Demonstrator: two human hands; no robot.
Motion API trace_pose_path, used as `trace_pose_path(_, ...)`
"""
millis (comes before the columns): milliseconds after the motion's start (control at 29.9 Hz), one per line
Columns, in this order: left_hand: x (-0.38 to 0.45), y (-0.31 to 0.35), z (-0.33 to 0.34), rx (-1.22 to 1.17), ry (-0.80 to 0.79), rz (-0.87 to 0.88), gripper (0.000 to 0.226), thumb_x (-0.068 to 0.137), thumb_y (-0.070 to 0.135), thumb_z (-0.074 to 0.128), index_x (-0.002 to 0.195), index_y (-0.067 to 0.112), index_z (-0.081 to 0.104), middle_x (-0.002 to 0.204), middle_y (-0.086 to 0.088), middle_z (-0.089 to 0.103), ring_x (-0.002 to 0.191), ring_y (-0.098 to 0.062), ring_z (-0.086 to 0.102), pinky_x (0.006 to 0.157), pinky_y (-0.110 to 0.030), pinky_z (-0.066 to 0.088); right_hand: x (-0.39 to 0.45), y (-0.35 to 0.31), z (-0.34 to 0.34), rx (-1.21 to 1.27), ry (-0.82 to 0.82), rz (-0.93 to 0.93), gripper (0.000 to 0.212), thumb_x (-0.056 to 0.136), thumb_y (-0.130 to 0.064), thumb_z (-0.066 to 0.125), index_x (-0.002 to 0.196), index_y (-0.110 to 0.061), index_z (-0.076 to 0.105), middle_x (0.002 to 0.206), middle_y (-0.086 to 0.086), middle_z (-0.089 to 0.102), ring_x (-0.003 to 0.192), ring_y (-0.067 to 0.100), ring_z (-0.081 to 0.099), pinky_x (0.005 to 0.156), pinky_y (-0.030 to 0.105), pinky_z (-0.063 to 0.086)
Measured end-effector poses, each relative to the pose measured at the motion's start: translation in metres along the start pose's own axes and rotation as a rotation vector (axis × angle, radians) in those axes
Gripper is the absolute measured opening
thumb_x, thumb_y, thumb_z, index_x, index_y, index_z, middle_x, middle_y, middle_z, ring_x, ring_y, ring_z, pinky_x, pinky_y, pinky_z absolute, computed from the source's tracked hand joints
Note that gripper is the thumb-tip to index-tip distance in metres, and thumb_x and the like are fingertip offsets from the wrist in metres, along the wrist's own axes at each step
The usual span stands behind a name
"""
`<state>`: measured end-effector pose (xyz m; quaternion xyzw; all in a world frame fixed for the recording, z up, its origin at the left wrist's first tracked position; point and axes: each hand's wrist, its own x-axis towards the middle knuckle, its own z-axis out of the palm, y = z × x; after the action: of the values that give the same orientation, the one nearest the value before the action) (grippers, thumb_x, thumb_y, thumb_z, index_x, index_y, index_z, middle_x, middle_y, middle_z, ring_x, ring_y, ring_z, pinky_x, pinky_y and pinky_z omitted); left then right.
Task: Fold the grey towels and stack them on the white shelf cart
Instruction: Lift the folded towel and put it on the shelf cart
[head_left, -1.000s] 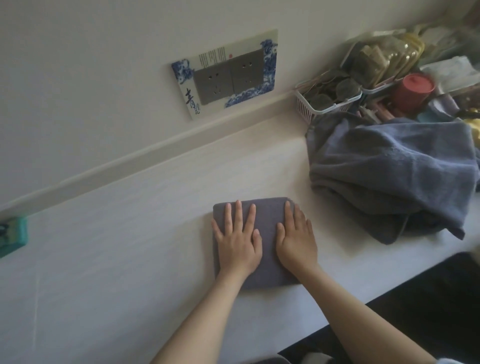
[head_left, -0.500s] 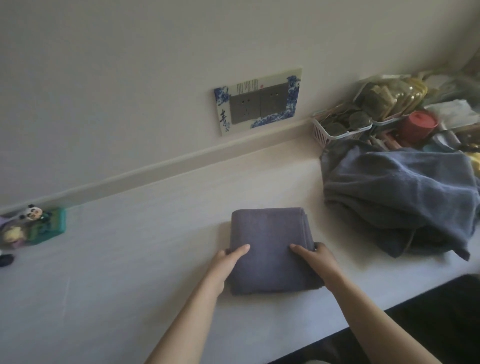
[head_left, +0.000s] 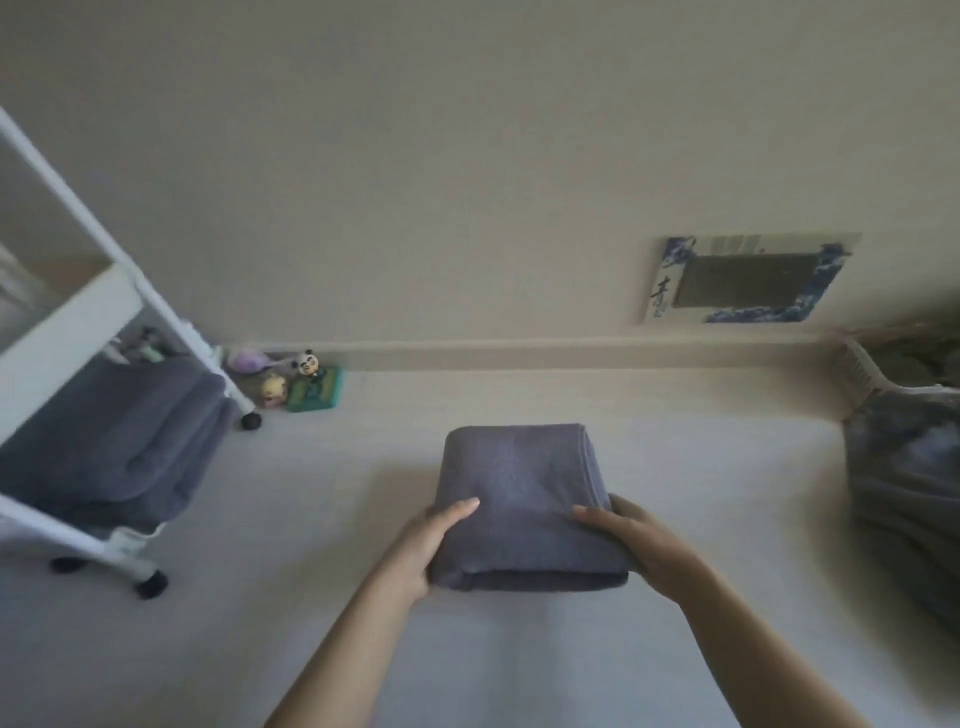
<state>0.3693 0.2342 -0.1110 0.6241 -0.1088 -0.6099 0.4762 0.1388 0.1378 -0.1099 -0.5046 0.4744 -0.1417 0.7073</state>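
I note both hands, left (head_left: 423, 548) and right (head_left: 636, 543), grasping the folded grey towel (head_left: 522, 499); the white shelf cart (head_left: 72, 317), left of the grip, likely comes next.

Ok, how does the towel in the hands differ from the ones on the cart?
The held towel is one square fold gripped by left hand and right hand over the counter; the cart towels lie stacked, looser, untouched on the cart shelf. Both are grey and folded.
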Motion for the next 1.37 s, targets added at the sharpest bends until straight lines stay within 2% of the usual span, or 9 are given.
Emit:
trace_pose_path(167,-0.02,0.025,-0.051,-0.092,0.15,0.19,0.039,0.079,0.023,0.07,0.111,0.003,0.062,0.101,-0.018,0.071,0.093,-0.035,0.068,0.074,-0.041,0.052,0.027,-0.046,0.044,-0.086,-0.328,-0.16,0.073,0.068,-0.036,0.078,0.132,-0.024,0.046,0.127,-0.001,0.061,0.117,0.017,0.058,0.099,0.044,0.047)
trace_pose_path(335,-0.043,0.052,-0.107,-0.168,0.299,0.333,0.055,0.068,0.034,0.079,0.113,0.011,0.06,0.105,-0.018,0.069,0.087,-0.037,0.067,0.057,-0.036,0.051,0.06,-0.092,0.106,-0.202,-0.517,-0.31,0.079,0.073,-0.022,0.077,0.14,-0.029,0.036,0.135,-0.003,0.054,0.124,0.019,0.052,0.102,0.046,0.044)
trace_pose_path(468,-0.058,0.076,-0.155,-0.252,0.473,0.46,0.06,0.063,0.036,0.083,0.116,0.019,0.06,0.114,-0.004,0.068,0.102,-0.029,0.065,0.087,-0.053,0.052,0.084,-0.131,0.171,-0.23,-0.606,-0.412,0.082,0.07,-0.021,0.077,0.141,-0.026,0.038,0.137,-0.004,0.053,0.127,0.018,0.05,0.104,0.042,0.041)
trace_pose_path(602,-0.072,0.088,-0.177,-0.304,0.548,0.496,0.081,0.052,0.049,0.082,0.125,0.026,0.055,0.123,0.002,0.062,0.11,-0.026,0.06,0.096,-0.052,0.048,0.099,-0.154,0.206,-0.246,-0.661,-0.479,0.081,0.07,-0.021,0.076,0.141,-0.024,0.039,0.138,-0.001,0.053,0.127,0.019,0.049,0.106,0.047,0.038)
trace_pose_path(736,-0.085,0.106,-0.183,-0.349,0.526,0.571,0.077,0.051,0.045,0.088,0.12,0.032,0.057,0.121,0.003,0.064,0.108,-0.024,0.062,0.093,-0.052,0.05,0.103,-0.178,0.218,-0.239,-0.701,-0.538,0.079,0.071,-0.018,0.073,0.141,-0.021,0.039,0.14,0.001,0.05,0.129,0.02,0.047,0.108,0.048,0.036)
trace_pose_path(937,-0.111,0.148,-0.18,-0.388,0.523,0.707,0.079,0.057,0.044,0.086,0.128,0.027,0.056,0.119,0.002,0.066,0.104,-0.023,0.066,0.087,-0.05,0.054,0.095,-0.228,0.229,-0.15,-0.748,-0.634,0.074,0.069,-0.02,0.071,0.137,-0.017,0.044,0.135,0.003,0.055,0.124,0.022,0.052,0.102,0.035,0.045)
trace_pose_path(1104,-0.124,0.186,-0.193,-0.482,0.53,0.817,0.072,0.065,0.042,0.08,0.13,0.022,0.055,0.124,-0.002,0.064,0.109,-0.024,0.064,0.092,-0.047,0.051,0.108,-0.271,0.265,-0.049,-0.612,-0.649,0.081,0.061,-0.036,0.083,0.131,-0.01,0.051,0.128,0.011,0.058,0.115,0.028,0.059,0.088,0.038,0.052)
trace_pose_path(1204,-0.121,0.208,-0.206,-0.542,0.596,0.894,0.075,0.065,0.041,0.082,0.131,0.022,0.053,0.124,0.002,0.064,0.109,-0.019,0.064,0.096,-0.045,0.05,0.119,-0.288,0.299,0.036,-0.513,-0.681,0.058,0.069,-0.032,0.075,0.12,-0.01,0.058,0.12,0.013,0.061,0.109,0.029,0.061,0.081,0.034,0.054)
trace_pose_path(1372,-0.109,0.233,-0.225,-0.568,0.815,0.968,0.092,0.052,0.048,0.079,0.135,0.021,0.049,0.129,0.002,0.06,0.112,-0.018,0.061,0.099,-0.044,0.048,0.137,-0.308,0.344,0.067,-0.522,-0.733,0.049,0.079,-0.031,0.071,0.12,-0.007,0.059,0.114,0.012,0.065,0.108,0.028,0.062,0.087,0.036,0.053)
